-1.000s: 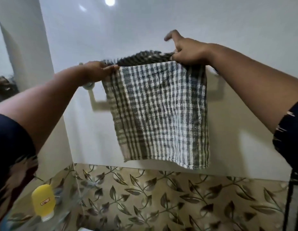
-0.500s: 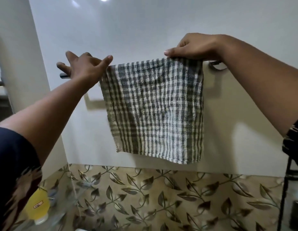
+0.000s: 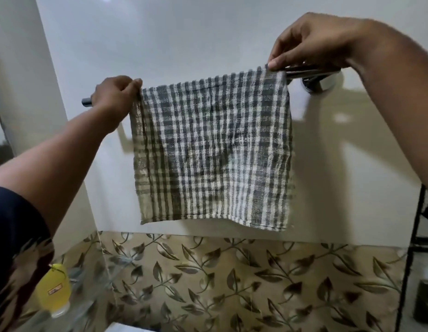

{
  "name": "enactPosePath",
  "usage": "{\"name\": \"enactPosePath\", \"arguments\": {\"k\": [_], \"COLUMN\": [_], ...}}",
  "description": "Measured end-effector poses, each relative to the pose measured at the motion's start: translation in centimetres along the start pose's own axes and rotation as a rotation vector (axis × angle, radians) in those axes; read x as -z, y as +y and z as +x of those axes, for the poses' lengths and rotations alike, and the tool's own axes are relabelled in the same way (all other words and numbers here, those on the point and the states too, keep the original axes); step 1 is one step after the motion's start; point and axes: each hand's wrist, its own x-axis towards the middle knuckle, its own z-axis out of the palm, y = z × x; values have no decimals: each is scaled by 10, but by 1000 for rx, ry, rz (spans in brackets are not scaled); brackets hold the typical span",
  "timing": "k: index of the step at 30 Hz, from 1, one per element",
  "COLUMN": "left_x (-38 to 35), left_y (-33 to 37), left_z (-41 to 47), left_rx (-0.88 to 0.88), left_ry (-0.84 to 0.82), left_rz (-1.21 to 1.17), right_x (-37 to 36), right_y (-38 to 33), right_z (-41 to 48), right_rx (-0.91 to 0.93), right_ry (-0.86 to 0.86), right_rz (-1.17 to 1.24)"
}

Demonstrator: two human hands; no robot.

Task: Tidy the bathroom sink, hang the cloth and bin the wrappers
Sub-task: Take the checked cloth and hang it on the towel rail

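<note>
Two hands pinch the checked cloth (image 3: 213,149) at its top corners: left hand (image 3: 114,94) clenched on the left corner, right hand (image 3: 311,41) on the right. It drapes over a chrome rail (image 3: 308,71) against the white wall. A yellow bottle (image 3: 55,291) stands well below left; open wall surrounds the cloth.

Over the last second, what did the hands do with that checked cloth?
The left hand opened half a second ago, then pinched the checked cloth's left top corner again. The bunched top edge got spread flat along the rail. The right hand kept its corner throughout; the yellow bottle stayed put.
</note>
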Motion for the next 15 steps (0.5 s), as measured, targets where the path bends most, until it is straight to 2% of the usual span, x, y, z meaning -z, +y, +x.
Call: {"name": "enactPosePath", "arguments": {"k": [4, 7, 11, 15], "left_x": [-2, -2, -3, 0], "left_y": [-2, -2, -3, -4], "left_z": [3, 2, 3, 4], "left_rx": [19, 2, -21, -8], "left_ry": [31, 36, 46, -3], "left_rz": [-17, 26, 48, 11], "right_x": [-21, -32, -35, -39], "right_y": [-4, -12, -29, -45], "right_z": [1, 0, 2, 2], "right_rx": [40, 46, -66, -187], "right_ry": [316, 455, 437, 423], "right_rz": [85, 162, 469, 662]}}
